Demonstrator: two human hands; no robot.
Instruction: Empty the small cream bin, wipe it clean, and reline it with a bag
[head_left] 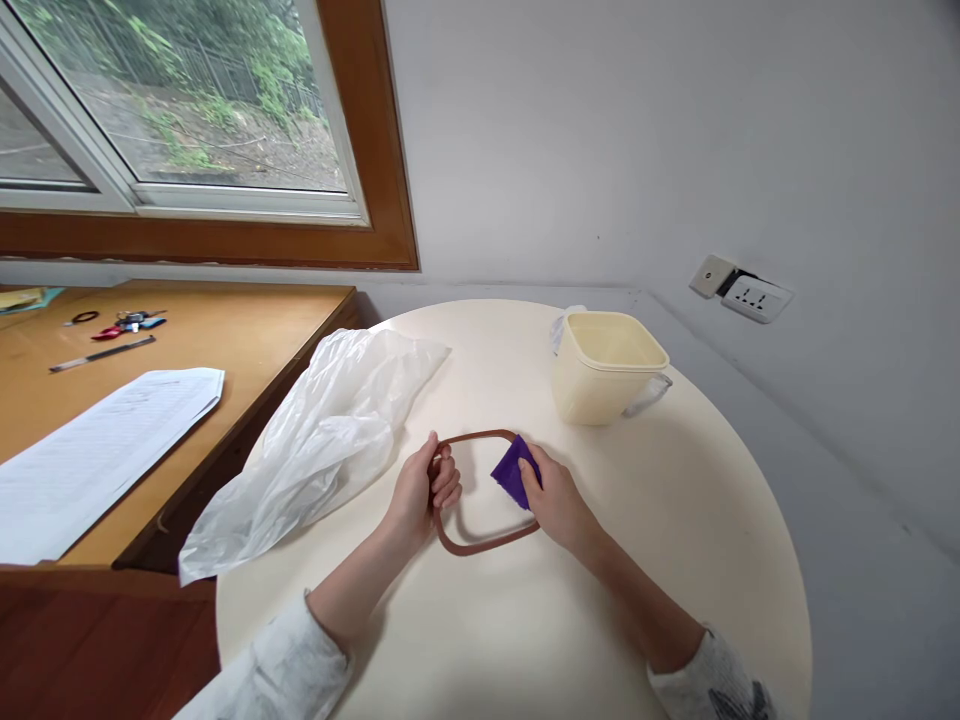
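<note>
Head view: left hand [424, 487] is curled closed around the 9 o'clock side of the brown rounded-square frame [480, 549]. Right hand [555, 497] is at the 3 o'clock side, pinching the purple cloth [511, 472], thumb on top.

Key relation: cloth lies over the frame's right bar, 1 to 3 o'clock of the frame's centre, corner pointing in toward 9. Right hand is the near one for that bar; left has the opposite bar. Bar under the cloth is hidden, so can't tell if the cloth wraps it. Frame is near-square, no long axis I'd call. It looks held just above the round table [675, 520], going by the shadow inside it.

Around it: cream plastic tub [592, 390] at 1 o'clock from right hand, apart from it, open top up. Crumpled white plastic bag [322, 440] at 10 o'clock from left hand. Wooden desk [247, 310] beyond, also 10 o'clock, with paper sheets [112, 450] on it.
</note>
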